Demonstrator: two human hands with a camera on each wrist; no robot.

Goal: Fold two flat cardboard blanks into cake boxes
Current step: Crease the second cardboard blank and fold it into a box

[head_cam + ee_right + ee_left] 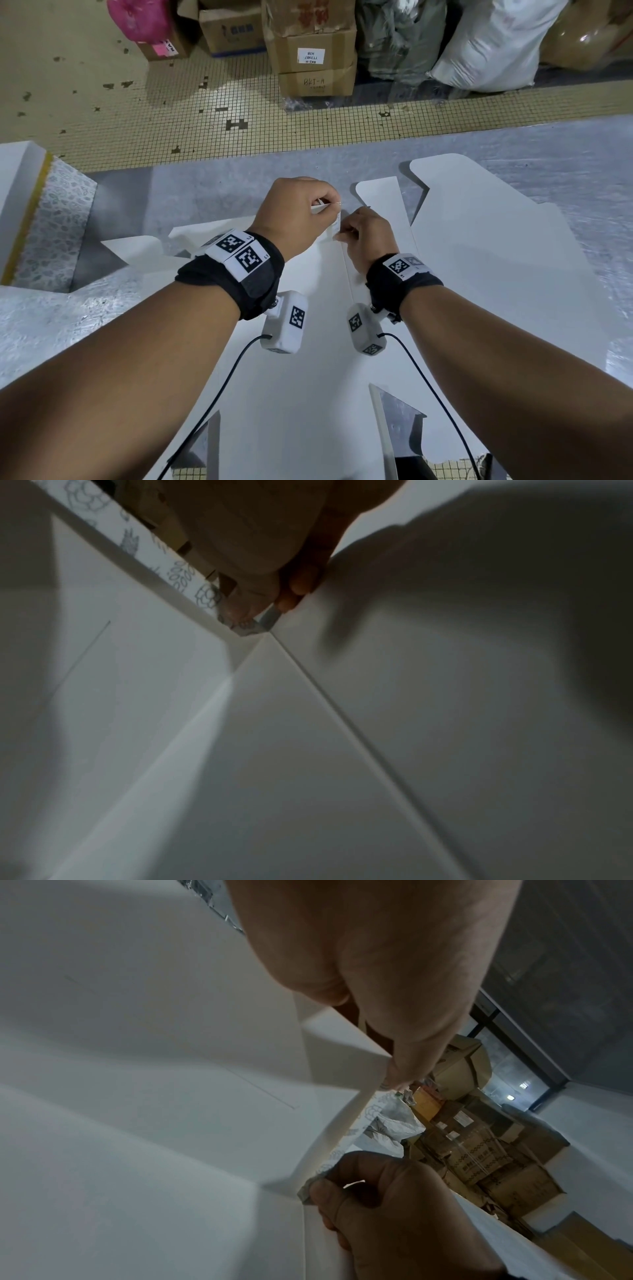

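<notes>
A large white cardboard blank point(479, 274) lies spread on the grey work surface point(102, 315), plain side up. At its far middle a narrow flap point(334, 219) is bent upward, and its patterned outer face point(359, 1118) shows from below. My left hand point(322, 205) pinches the upper end of that flap point(342, 1053) between thumb and fingers. My right hand point(346, 233) pinches the flap's lower corner point(240, 626) where it meets a crease point(342, 712). A folded cake box point(30, 212), white with a grey pattern and a gold band, stands at the far left.
Beyond the grey surface runs a tiled floor point(239, 113) with stacked brown cartons point(315, 58), a pink bag point(140, 17) and a white sack point(493, 44). Cables point(219, 387) hang from the wrist cameras over the blank. Other flaps point(383, 431) stand up near me.
</notes>
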